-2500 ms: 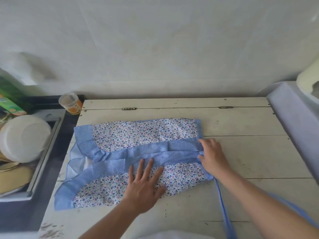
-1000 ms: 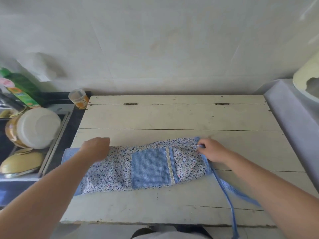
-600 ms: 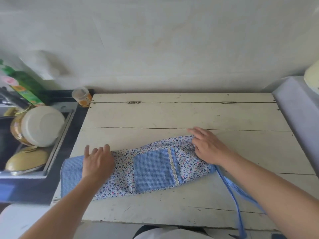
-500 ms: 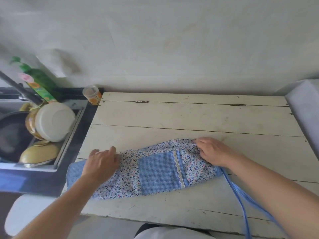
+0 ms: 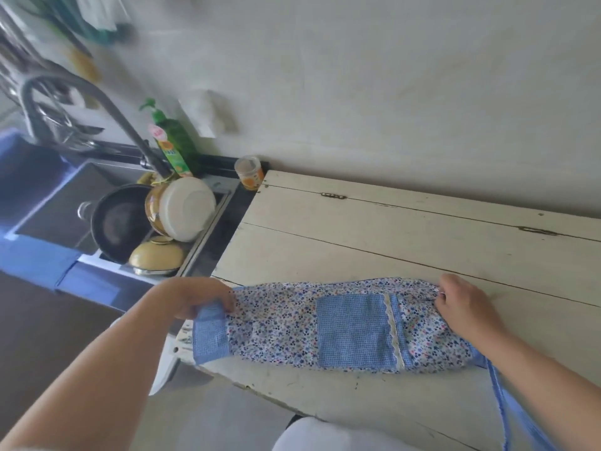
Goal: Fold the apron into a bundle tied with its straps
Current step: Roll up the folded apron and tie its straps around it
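Note:
The floral apron (image 5: 283, 330) lies folded into a long narrow strip across the near part of the white wooden table (image 5: 406, 236), its blue checked pocket (image 5: 353, 330) facing up. My left hand (image 5: 195, 296) grips the strip's left end by the blue checked band (image 5: 209, 335), which hangs over the table's left edge. My right hand (image 5: 465, 307) pinches the gathered right end. Two blue straps (image 5: 502, 405) trail from that end off the near right edge.
To the left of the table is a sink (image 5: 58, 203) with a tap, a black pan (image 5: 113, 219), a white bowl (image 5: 185, 211) and a yellow bowl (image 5: 156, 255). A green soap bottle (image 5: 170, 141) and a small jar (image 5: 250, 172) stand by the wall.
The apron went from a wide fold to a narrow strip with the pocket up. My left hand moved to the left end and now grips it. The camera swung left.

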Tool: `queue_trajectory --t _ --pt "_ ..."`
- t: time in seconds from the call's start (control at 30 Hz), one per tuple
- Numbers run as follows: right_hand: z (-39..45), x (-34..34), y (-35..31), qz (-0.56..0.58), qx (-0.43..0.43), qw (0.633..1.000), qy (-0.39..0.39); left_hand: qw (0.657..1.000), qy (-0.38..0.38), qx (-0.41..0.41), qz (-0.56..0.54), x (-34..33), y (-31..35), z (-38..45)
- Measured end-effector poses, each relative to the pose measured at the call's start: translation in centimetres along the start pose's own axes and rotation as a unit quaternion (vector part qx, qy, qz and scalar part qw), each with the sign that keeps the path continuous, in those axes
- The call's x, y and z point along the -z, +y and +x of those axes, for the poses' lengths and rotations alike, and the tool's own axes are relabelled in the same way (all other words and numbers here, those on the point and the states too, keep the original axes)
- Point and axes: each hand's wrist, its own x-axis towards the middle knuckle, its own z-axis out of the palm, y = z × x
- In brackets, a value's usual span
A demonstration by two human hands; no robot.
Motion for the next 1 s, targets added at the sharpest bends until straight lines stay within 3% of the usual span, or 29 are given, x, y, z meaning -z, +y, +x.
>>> queue_trajectory --t 0.1,0.17,0.23,0.27,0.3,0.33,0.4,0.47,0.67,0.8,0.87,0.93,1.0 --pt "0.1 -0.6 -0.3 -0.005 0.000 1.000 0.021 0.998 0.044 0.046 0.007 0.4 -1.0 2.4" --pt "-0.2 -1.1 -0.4 -0.021 0.013 0.999 0.037 0.979 0.136 0.058 0.143 -1.8 0.3 2.2" --pt "-0.3 -1.5 -0.5 -0.042 0.032 0.997 0.056 0.870 0.342 -0.016 0.354 -4.8 0.5 2.0" --pt "-0.3 -1.6 -0.5 -0.049 0.037 0.996 0.060 0.802 0.441 -0.067 0.397 -6.9 0.5 1.7" --pt "-0.4 -1.8 -0.5 -0.054 0.040 0.996 0.064 0.772 0.498 -0.141 0.368 -9.5 1.0 0.7" --pt "-0.4 -1.9 -0.4 -0.058 0.040 0.995 0.069 0.765 0.497 -0.219 0.347 -12.1 1.6 0.1" --pt "-0.5 -1.9 -0.7 -0.063 0.036 0.995 0.075 0.776 0.387 -0.348 0.357 -17.6 3.1 -1.1" --pt "-0.5 -2.0 -0.9 -0.081 0.030 0.993 0.078 0.778 0.282 -0.395 0.399 -21.9 4.7 -1.2" --pt "0.6 -1.9 -0.7 -0.125 -0.001 0.990 0.060 0.847 0.275 -0.268 0.367 -23.3 5.9 3.9" --pt "0.4 -1.0 -2.3 -0.095 -0.052 0.984 0.142 0.845 0.263 -0.254 0.389 -23.5 6.2 4.2" --pt "-1.7 -1.1 -5.6 -0.069 0.008 0.984 0.162 0.849 0.265 -0.247 0.385 -23.6 6.0 4.3" --pt "-4.0 -2.6 -7.6 -0.081 0.038 0.994 0.055 0.851 0.270 -0.243 0.379 -23.7 6.1 4.4" --pt "-5.1 -4.5 -6.3 -0.102 -0.036 0.993 -0.037 0.850 0.270 -0.252 0.376 -23.8 6.2 4.4"
